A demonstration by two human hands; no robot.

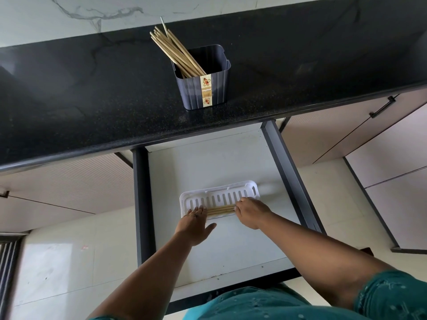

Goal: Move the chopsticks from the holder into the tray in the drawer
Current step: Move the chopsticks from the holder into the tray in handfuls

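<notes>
Both hands were down in the open drawer [231, 245], the left hand [196, 224] flat and released, the right hand [250, 213] curled loosely, squaring a few chopsticks [220, 210] along the tray's [219, 195] 6 o'clock edge. Pressing the ends evenly would best keep them parallel; most chopsticks stood in the holder [203, 88] on the bench [92, 100] at 12 o'clock.

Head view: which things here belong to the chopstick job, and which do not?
Belong: chopsticks in the holder; holder; tray; chopsticks in the tray; drawer; left hand; right hand.

Do not belong: countertop; cabinet handle.
</notes>
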